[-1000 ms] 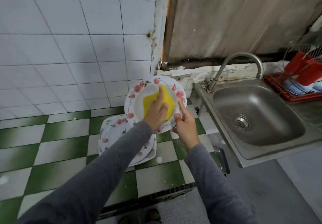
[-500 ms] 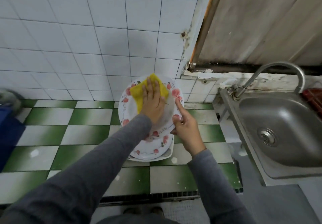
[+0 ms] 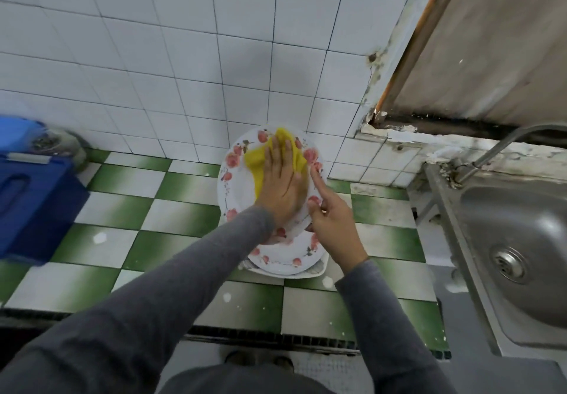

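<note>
Above the stacked plates [image 3: 288, 255], the right hand [image 3: 334, 225] is pinching the floral plate [image 3: 236, 188] by its rim, holding it on edge with its face toward the person; the left hand [image 3: 282, 185], fingers straight, is pressing a yellow cloth [image 3: 254, 160] onto it.

L sleeve [image 3: 153, 286]: long, plain grey, ends at wrist | R sleeve [image 3: 383, 317]: same grey, cuff at wrist | L hand [image 3: 283, 185], R hand [image 3: 334, 225]: bare | torso garment [image 3: 245, 383]: grey, matches sleeves | shoes [image 3: 236, 359]: dark, blurred
</note>
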Motion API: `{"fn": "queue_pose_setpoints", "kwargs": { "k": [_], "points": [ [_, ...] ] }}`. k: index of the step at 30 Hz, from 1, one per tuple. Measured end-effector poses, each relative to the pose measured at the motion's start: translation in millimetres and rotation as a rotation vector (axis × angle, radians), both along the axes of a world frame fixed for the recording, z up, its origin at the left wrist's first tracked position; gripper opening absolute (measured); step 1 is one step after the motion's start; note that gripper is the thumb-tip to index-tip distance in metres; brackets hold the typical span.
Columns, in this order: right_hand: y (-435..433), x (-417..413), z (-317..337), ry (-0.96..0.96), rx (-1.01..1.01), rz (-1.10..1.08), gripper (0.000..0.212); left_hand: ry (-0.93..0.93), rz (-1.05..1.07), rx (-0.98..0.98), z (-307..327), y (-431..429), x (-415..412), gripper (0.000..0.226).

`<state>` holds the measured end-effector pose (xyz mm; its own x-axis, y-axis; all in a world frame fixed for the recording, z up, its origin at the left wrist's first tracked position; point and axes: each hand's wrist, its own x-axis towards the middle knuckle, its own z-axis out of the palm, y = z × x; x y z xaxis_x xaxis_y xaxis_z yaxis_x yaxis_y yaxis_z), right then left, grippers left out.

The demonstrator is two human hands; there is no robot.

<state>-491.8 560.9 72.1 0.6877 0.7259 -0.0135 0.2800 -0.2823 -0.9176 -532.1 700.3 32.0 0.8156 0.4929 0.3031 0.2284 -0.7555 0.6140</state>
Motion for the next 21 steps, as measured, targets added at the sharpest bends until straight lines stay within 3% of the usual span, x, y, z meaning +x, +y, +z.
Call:
{"fn": "queue_pose_setpoints", "kwargs": {
  "k": [2,4,8,10,14,16,21],
  "points": [
    [1,0,3,-0.004,0.009,-0.003,0.062,-0.051,-0.153,0.107,-9,-6,-10,0.068],
    [-1,-4,4,-0.02,0.011,0.003,0.062,-0.069,-0.152,0.161,-14,6,-13,0.065],
    [-3,-15,6,0.006,-0.011,0.028,0.06,-0.013,0.194,-0.013,-10,33,-8,0.066],
    [0,-16,7,0.002,-0.021,0.035,0.061,-0.032,0.242,-0.037,-7,26,-6,0.065],
    [5,-10,6,-0.049,-0.025,0.016,0.062,-0.11,-0.051,0.042,-13,1,-14,0.063],
    [3,-13,7,-0.048,-0.027,0.019,0.063,-0.132,-0.094,0.092,-12,9,-17,0.061],
    [1,-17,2,0.003,-0.023,0.033,0.062,-0.042,0.247,-0.009,-7,28,-7,0.066]
  ]
}}
